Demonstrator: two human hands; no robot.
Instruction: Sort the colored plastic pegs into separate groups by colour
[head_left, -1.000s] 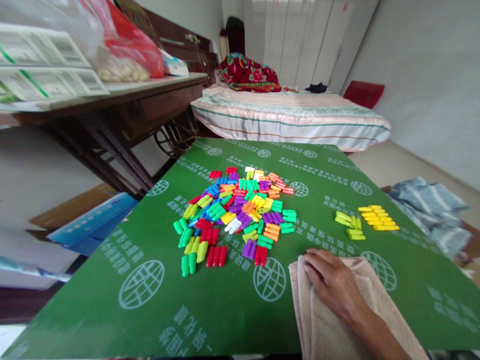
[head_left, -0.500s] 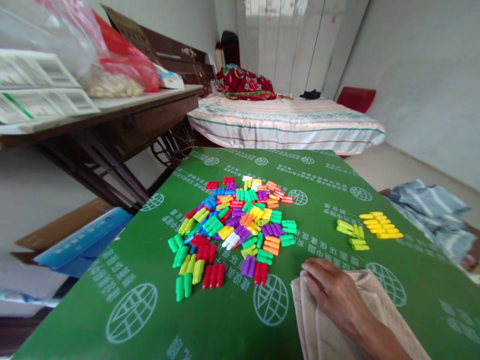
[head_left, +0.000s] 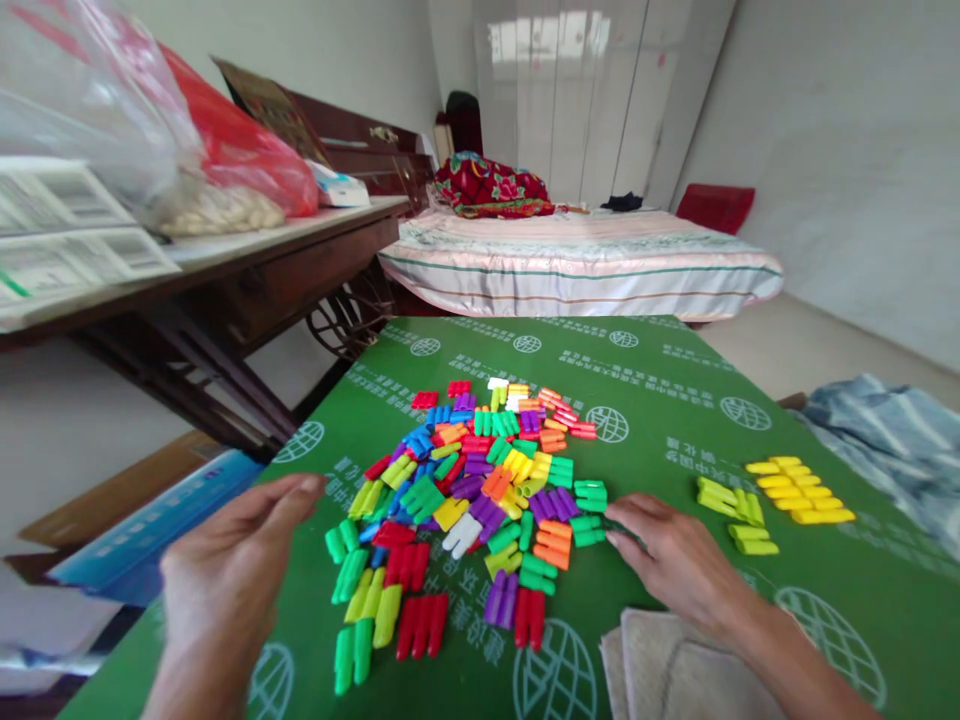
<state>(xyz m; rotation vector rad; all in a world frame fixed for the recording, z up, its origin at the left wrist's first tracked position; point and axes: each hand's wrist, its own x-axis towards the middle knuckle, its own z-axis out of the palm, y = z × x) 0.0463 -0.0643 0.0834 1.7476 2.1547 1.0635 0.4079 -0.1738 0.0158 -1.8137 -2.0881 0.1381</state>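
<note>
Many plastic bullet-shaped building blocks, joined in twos and threes, lie in a loose, many-coloured pile on the green table point(head_left: 420, 350). To the right of the pile, my right hand point(head_left: 667, 550) is open, thumb and fingers apart. Its fingertips are right at the edge of a green block point(head_left: 588, 531); contact is hard to make out. My left hand point(head_left: 232, 570) hovers left of the pile, thumb against the fingers, with no block showing in it. Nearest to it are more green blocks point(head_left: 342, 541).
A folded beige cloth point(head_left: 675, 665) lies below my right wrist. Yellow blocks point(head_left: 799, 490) are lined up at the right, beside several lime-green blocks point(head_left: 731, 500). A sewing-machine table point(head_left: 300, 235) stands left; a bed point(head_left: 577, 265) is behind.
My right hand has left the cloth and moved forward and left to the pile's edge. My left hand has come into view. The camera has shifted slightly.
</note>
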